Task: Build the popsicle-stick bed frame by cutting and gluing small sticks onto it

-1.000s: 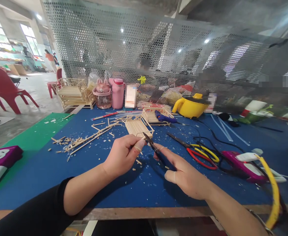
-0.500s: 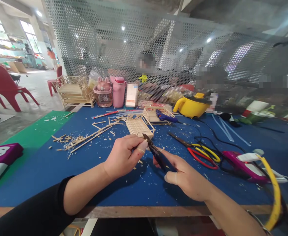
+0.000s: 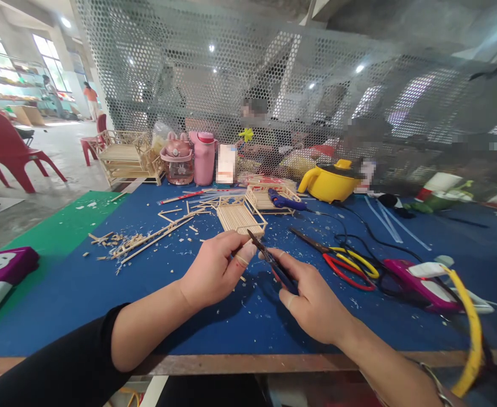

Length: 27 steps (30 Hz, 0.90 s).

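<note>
My left hand is closed in a pinch over the blue mat, holding a small pale piece, probably a bit of wooden stick, mostly hidden by the fingers. My right hand is wrapped round the dark handles of a pair of cutting pliers. The jaws of the pliers are at the left fingertips. Just beyond both hands stands a small model of wooden sticks with a slatted surface and low rails. A second stick model is behind it, with a blue glue gun resting on it.
Loose sticks and offcuts lie to the left. Scissors with red and yellow handles and a purple device with cables are on the right. A yellow pot and pink bottles stand before a perforated screen.
My right hand has shifted slightly left and its grip on the pliers has changed, the handles now nearer together. The left hand has stayed almost in place.
</note>
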Tool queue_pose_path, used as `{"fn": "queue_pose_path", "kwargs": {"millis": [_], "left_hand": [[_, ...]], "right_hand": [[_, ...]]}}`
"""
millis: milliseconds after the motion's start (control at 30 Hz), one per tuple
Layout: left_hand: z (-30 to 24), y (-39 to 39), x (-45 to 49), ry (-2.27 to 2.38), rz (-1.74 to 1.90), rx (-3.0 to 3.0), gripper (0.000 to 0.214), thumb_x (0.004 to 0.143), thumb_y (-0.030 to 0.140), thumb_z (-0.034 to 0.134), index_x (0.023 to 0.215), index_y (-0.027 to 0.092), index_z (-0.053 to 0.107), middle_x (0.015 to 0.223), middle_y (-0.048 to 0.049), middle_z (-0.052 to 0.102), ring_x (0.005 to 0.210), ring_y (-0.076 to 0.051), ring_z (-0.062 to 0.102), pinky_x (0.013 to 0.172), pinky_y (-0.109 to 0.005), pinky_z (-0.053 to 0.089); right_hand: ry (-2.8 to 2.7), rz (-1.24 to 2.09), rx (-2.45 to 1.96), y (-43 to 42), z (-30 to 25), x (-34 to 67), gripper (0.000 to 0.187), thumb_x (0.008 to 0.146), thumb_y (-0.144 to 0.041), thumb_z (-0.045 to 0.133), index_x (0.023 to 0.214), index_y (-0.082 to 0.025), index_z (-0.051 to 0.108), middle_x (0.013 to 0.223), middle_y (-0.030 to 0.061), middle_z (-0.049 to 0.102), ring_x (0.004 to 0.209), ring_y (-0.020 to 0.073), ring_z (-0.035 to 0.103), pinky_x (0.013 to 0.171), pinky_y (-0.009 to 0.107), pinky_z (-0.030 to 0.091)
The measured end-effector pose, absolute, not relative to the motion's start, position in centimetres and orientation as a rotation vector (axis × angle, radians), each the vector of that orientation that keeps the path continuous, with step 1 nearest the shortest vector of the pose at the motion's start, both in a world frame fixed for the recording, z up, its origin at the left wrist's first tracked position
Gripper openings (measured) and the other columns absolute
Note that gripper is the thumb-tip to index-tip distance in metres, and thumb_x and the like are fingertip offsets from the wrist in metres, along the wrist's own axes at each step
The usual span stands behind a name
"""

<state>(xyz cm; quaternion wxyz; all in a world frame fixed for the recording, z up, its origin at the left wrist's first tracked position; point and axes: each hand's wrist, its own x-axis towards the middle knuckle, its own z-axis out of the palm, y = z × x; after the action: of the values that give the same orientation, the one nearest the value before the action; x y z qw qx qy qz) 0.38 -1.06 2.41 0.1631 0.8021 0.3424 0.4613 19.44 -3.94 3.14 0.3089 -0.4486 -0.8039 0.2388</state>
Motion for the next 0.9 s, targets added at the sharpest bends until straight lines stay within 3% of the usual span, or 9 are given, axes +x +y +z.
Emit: {"fn": "queue_pose_path", "kwargs": {"millis": [133,233,367,467,600,700,767,900], "left_hand": [[2.4,-1.0,0.5,0.992,1.282,2.284,0.028,0.094,0.026,0.036,0.075,0.017,0.055,0.070,-0.0014,0.057,0.066,-0.012,0.051,0.063,-0.023,0.041],[2.4,-0.8,0.3,0.975,1.243,2.263,0.030,0.094,0.025,0.035,0.073,0.017,0.054,0.069,-0.0008,0.057,0.064,-0.011,0.050,0.062,-0.023,0.040],[2.1,-0.2,0.0,0.959,1.216,2.129,0.030,0.094,0.027,0.037,0.076,0.016,0.059,0.069,-0.0006,0.059,0.065,-0.011,0.052,0.063,-0.023,0.042],[1.9,0.2,0.0,0.910,1.239,2.013,0.029,0.092,0.031,0.041,0.080,0.016,0.063,0.069,-0.0011,0.062,0.066,-0.012,0.055,0.064,-0.022,0.043],[1.8,0.3,0.1,0.862,1.239,1.941,0.028,0.089,0.036,0.048,0.082,0.016,0.067,0.071,-0.0021,0.065,0.066,-0.012,0.057,0.063,-0.023,0.045],[1.7,0.3,0.1,0.855,1.182,1.990,0.034,0.089,0.039,0.046,0.074,0.015,0.065,0.067,-0.0016,0.063,0.063,-0.012,0.055,0.062,-0.022,0.045],[1.6,0.3,0.0,0.861,1.168,2.023,0.038,0.090,0.040,0.044,0.069,0.015,0.063,0.065,-0.0011,0.061,0.062,-0.011,0.054,0.062,-0.022,0.044],[1.6,0.1,0.1,0.871,1.157,2.096,0.038,0.091,0.038,0.042,0.070,0.015,0.063,0.066,-0.0011,0.062,0.062,-0.011,0.054,0.062,-0.021,0.043]], "right_hand": [[-2.154,0.533,-1.201,-3.9,3.0,19.2,0.057,0.070,-0.004,0.046,0.123,-0.022,0.051,0.113,0.0042,0.063,0.097,0.0204,0.060,0.089,0.033,0.045],[-2.159,0.568,-1.200,-4.1,3.2,19.2,0.052,0.070,-0.004,0.044,0.118,-0.023,0.054,0.096,0.0015,0.065,0.084,0.0177,0.059,0.082,0.030,0.046],[-2.203,0.896,-1.144,-4.2,3.9,19.4,0.036,0.070,-0.007,0.044,0.098,-0.021,0.061,0.071,-0.0024,0.057,0.064,0.0130,0.051,0.061,0.025,0.043],[-2.105,1.079,-1.120,-3.8,4.2,19.6,0.035,0.068,-0.010,0.046,0.098,-0.019,0.061,0.068,-0.0020,0.053,0.062,0.0127,0.049,0.057,0.024,0.042],[-2.001,0.958,-1.210,-3.2,4.1,20.1,0.060,0.064,-0.010,0.047,0.122,-0.023,0.053,0.087,0.0007,0.062,0.079,0.0177,0.057,0.075,0.032,0.049],[-2.108,0.825,-1.214,-3.3,3.9,20.4,0.073,0.064,-0.009,0.047,0.135,-0.026,0.043,0.120,0.0036,0.059,0.105,0.0230,0.057,0.097,0.041,0.042],[-2.155,0.781,-1.212,-3.5,3.8,20.4,0.076,0.065,-0.008,0.046,0.138,-0.027,0.039,0.133,0.0044,0.052,0.115,0.0243,0.053,0.103,0.044,0.037],[-2.203,0.763,-1.187,-3.6,3.4,20.5,0.078,0.065,-0.006,0.044,0.139,-0.026,0.035,0.134,0.0051,0.050,0.122,0.0235,0.048,0.105,0.043,0.035]]}}
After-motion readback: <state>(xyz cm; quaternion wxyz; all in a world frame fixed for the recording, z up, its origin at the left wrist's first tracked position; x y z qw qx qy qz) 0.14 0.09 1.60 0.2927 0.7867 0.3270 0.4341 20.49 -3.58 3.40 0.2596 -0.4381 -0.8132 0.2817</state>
